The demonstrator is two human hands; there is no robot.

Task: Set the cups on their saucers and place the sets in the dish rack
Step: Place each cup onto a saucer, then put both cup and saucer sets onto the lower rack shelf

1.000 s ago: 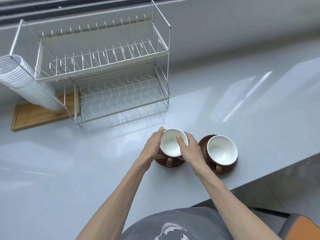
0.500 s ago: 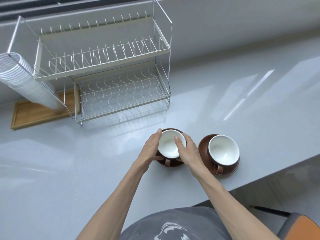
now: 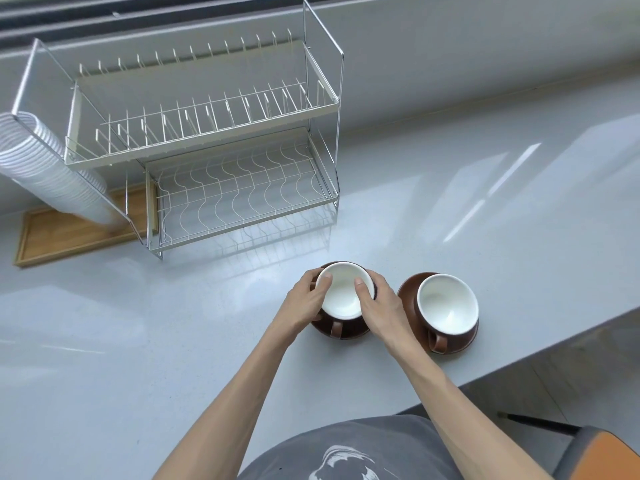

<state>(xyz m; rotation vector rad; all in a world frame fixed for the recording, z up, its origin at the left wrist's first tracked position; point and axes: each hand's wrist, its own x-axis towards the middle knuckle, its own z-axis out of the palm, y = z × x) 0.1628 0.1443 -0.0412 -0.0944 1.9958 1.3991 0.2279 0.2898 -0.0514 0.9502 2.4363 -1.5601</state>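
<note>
Two brown cups with white insides sit on brown saucers on the grey counter. The left cup [image 3: 343, 293] rests on its saucer [image 3: 341, 331], handle toward me. My left hand [image 3: 306, 299] grips its left side and my right hand [image 3: 381, 303] its right side, thumbs over the rim. The right cup [image 3: 447, 308] stands untouched on its saucer [image 3: 407, 289], handle toward me. The two-tier wire dish rack [image 3: 242, 188] stands behind, both tiers bare.
A stack of white disposable cups [image 3: 52, 171] leans at the rack's left end over a wooden tray [image 3: 69, 233]. The counter's edge runs diagonally at lower right, with an orange chair [image 3: 609, 455] below it. A wall rises behind the rack.
Both hands have kept their hold on the left cup set. The set appears to have shifted slightly away from me toward the rack.
</note>
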